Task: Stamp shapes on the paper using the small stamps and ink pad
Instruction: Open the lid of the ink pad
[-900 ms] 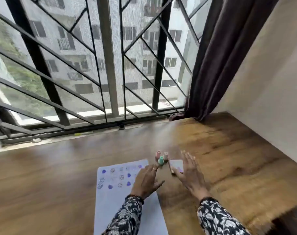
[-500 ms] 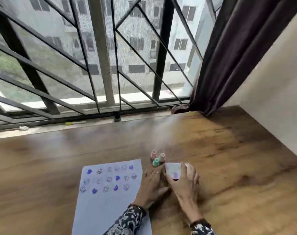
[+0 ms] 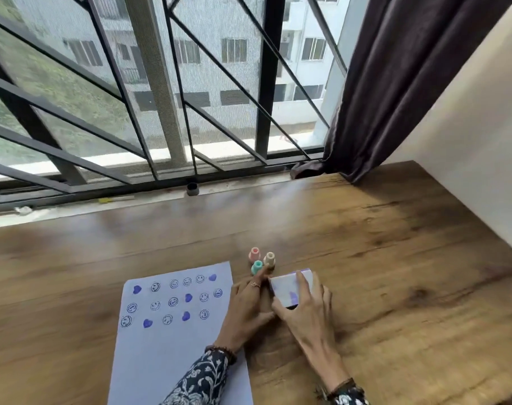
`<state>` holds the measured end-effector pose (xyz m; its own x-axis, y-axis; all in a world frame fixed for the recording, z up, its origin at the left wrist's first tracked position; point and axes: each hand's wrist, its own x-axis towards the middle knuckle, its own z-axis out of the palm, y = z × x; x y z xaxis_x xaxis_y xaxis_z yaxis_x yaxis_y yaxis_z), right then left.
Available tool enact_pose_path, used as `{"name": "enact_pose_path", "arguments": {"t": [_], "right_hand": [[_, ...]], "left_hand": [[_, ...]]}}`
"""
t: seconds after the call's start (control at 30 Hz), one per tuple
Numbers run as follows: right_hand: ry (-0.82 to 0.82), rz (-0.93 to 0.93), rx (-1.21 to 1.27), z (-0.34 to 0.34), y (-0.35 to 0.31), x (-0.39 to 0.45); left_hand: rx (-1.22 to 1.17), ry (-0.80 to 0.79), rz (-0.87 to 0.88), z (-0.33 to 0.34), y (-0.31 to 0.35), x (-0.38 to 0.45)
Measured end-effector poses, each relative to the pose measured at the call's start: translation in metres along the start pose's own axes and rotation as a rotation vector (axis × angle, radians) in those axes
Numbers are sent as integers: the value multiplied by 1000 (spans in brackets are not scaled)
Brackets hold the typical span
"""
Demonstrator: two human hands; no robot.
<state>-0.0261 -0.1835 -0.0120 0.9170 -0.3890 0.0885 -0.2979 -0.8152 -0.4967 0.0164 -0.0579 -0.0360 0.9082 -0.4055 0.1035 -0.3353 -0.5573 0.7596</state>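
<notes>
White and smudged purple, the ink pad (image 3: 289, 289) sits just right of the paper (image 3: 175, 331), pinched by the right hand (image 3: 304, 311), which should steady it while the spread left hand (image 3: 247, 302), now nearer than before, lifts the teal stamp (image 3: 256, 267).
</notes>
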Motion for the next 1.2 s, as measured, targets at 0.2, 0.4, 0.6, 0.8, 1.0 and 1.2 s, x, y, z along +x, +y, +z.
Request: {"name": "enact_pose_path", "arguments": {"t": [0.2, 0.4, 0.6, 0.8, 1.0, 1.2], "right_hand": [[-79, 362, 745, -36, 22, 10], [97, 763, 1141, -43, 49, 28], [294, 655, 958, -38, 62, 44], [346, 530, 571, -32, 82, 47], [342, 484, 493, -29, 85, 45], [384, 444, 448, -37, 71, 36]], "left_hand": [[12, -21, -17, 1, -5, 0], [32, -35, -32, 0, -7, -1], [50, -10, -40, 0, -7, -3], [71, -14, -45, -1, -7, -5], [88, -25, -34, -3, -3, -6], [37, -39, 19, -6, 1, -10]]}}
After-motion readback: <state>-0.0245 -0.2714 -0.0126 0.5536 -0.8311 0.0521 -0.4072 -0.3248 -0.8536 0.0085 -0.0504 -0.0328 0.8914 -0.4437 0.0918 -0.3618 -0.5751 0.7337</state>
